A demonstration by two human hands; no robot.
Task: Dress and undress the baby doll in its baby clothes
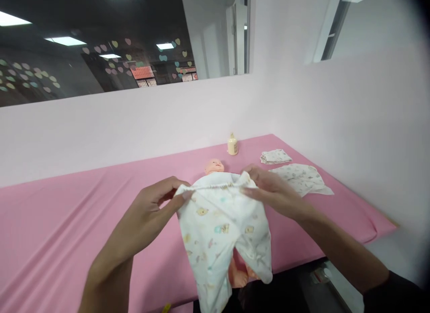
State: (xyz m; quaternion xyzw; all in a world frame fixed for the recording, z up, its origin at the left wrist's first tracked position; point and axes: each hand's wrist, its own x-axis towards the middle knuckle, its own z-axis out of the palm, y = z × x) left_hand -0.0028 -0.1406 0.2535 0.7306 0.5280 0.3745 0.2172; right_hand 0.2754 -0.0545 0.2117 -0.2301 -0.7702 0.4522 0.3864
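A pair of white baby pants (215, 228) with small printed figures hangs spread out in the middle of the view, waistband up and legs down. My left hand (151, 214) pinches one end of the gathered waistband. At the other end, my right hand (270, 189) grips the waistband between thumb and fingers. Behind the pants a baby doll (215, 166) lies on the pink sheet (151, 268), its head towards the wall. The doll's feet show between the pant legs; most of its body is hidden by the cloth.
Near the wall stands a cream pump bottle (232, 145). To the right lie a folded printed cloth (275, 156) and a spread printed garment (302, 178). White walls border the pink-covered table at the back and right. Below its front edge is a dark area with an unclear small item.
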